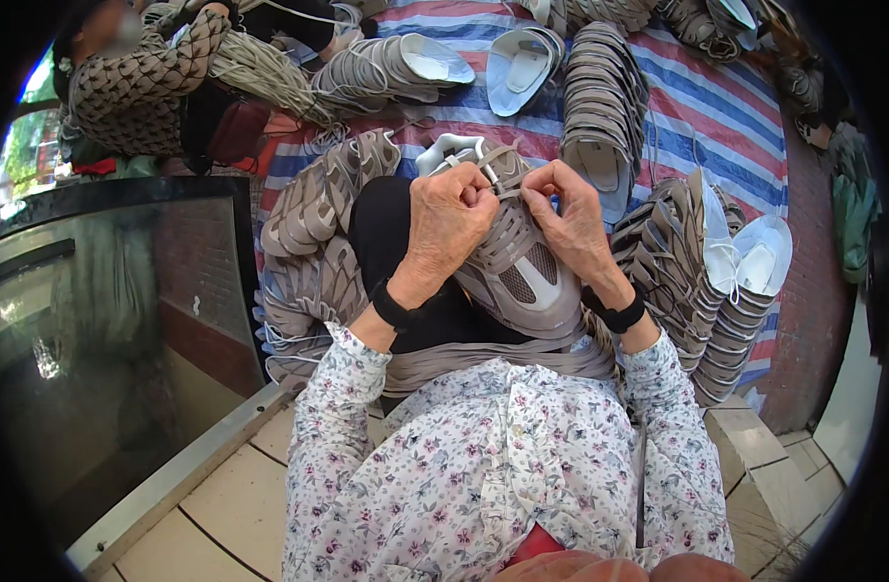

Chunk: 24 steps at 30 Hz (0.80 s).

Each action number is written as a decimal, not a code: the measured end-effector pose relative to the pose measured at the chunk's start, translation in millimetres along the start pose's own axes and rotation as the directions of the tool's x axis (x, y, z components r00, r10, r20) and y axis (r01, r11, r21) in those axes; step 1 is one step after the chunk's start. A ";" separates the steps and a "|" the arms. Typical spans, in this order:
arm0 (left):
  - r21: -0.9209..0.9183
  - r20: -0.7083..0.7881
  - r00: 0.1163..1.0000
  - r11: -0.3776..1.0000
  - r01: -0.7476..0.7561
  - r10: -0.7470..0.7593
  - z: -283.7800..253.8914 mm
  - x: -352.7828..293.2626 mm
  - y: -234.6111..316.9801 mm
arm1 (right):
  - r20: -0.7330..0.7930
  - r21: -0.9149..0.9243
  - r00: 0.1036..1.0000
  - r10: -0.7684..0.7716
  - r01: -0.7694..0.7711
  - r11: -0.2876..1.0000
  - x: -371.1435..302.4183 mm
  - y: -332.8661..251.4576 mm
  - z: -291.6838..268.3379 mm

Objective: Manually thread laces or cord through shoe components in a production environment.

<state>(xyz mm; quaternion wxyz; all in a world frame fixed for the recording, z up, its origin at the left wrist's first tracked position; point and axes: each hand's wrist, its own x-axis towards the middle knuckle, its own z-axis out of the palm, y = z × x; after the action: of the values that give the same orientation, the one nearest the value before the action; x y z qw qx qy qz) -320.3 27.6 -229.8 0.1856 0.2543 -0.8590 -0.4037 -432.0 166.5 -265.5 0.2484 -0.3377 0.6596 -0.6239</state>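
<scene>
A taupe shoe upper (532, 301) with dark mesh panels rests on my lap, toe toward me and its white lining facing away. Flat taupe lace (508, 242) criss-crosses its tongue area. My left hand (443, 228) is closed in a pinch at the upper eyelets, on the lace. On the other side, my right hand (573, 221) pinches the lace between thumb and forefinger, its other fingers curled. The two fingertips are close together. Exactly which strand each hand grips is partly hidden. A bundle of flat taupe laces (493, 364) lies across my lap.
Nested stacks of shoe uppers (605, 107) stand ahead on a striped sheet (721, 107), with more stacks at right (668, 252) and left (313, 199). A glass-panelled frame (115, 320) is at far left. Another person (139, 92) sits at upper left near a lace bundle (260, 73).
</scene>
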 end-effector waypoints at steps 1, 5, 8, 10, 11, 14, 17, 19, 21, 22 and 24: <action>0.021 -0.021 1.000 1.000 -0.018 0.018 -2.6 0.3 1.7 | 0.022 0.048 0.998 0.053 -0.054 0.997 2.0 -3.2 -1.9; 0.103 -0.164 0.986 0.994 -0.020 0.037 -21.2 -3.7 0.8 | 0.107 0.121 0.987 0.119 -0.131 0.984 11.0 -0.4 -13.9; 0.237 -0.273 0.959 0.971 -0.016 0.082 -59.8 -5.9 -16.0 | 0.163 0.136 0.983 0.083 -0.106 0.985 20.0 -1.1 -18.1; 0.344 -0.361 0.925 0.939 0.016 0.117 -94.3 -10.0 -29.1 | 0.193 0.118 0.978 0.073 -0.097 0.988 26.2 -2.2 -21.9; 0.373 -0.404 0.909 0.926 0.061 0.103 -116.6 -16.6 -41.0 | 0.244 0.043 0.970 0.011 -0.023 0.999 31.7 0.3 -22.7; 0.488 -0.510 0.852 0.856 0.173 0.119 -183.5 -36.2 -78.6 | 0.306 -0.020 0.951 0.030 -0.025 0.999 41.1 -3.0 -29.7; 0.668 -0.576 0.796 0.669 0.327 0.186 -260.2 -71.4 -114.0 | 0.334 0.011 0.939 0.078 -0.086 0.996 49.6 -2.4 -31.3; 0.702 -0.617 0.758 0.582 0.409 0.212 -308.3 -102.4 -130.3 | 0.353 0.025 0.934 0.054 -0.067 0.997 52.8 0.3 -27.8; 0.661 -0.683 0.709 0.563 0.496 0.176 -348.9 -134.1 -140.9 | 0.376 0.021 0.924 0.072 -0.087 0.996 54.8 -0.2 -26.0; 0.626 -0.720 0.677 0.560 0.542 0.149 -365.6 -151.2 -147.8 | 0.385 0.018 0.920 0.067 -0.080 0.997 54.8 -3.8 -25.0; 0.581 -0.749 0.657 0.561 0.589 0.086 -367.5 -156.2 -137.4 | 0.370 0.022 0.926 0.078 -0.093 0.995 49.2 -13.2 -26.7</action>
<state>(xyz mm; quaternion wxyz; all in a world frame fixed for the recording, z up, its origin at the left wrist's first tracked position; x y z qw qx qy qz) 37.0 -175.8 -133.5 0.3006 0.5747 -0.7508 0.1251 -482.1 146.9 -245.2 0.4013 -0.4147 0.6029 -0.5510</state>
